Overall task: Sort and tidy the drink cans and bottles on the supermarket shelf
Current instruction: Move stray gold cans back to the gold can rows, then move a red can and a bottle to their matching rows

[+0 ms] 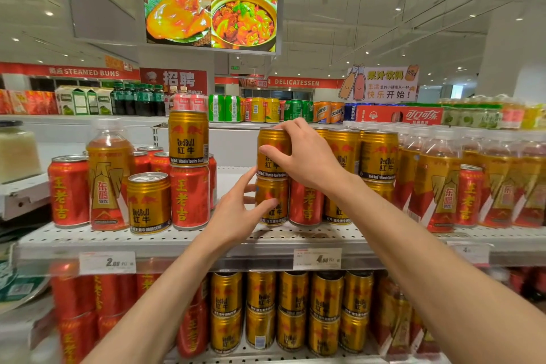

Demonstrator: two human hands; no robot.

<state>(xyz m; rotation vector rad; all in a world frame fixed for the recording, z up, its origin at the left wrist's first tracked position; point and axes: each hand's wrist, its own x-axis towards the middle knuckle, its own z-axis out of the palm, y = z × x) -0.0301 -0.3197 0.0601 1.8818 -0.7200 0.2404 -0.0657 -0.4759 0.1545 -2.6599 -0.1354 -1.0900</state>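
The upright gold metal Red Bull can (271,154) stands stacked on a second gold can (270,201), gripped from the front by the right hand (301,156), while the left hand (236,210) holds that lower can, just left of a red can (305,201)

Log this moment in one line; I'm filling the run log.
right hand grips top gold can | left hand steadies lower gold can | stacked on shelf
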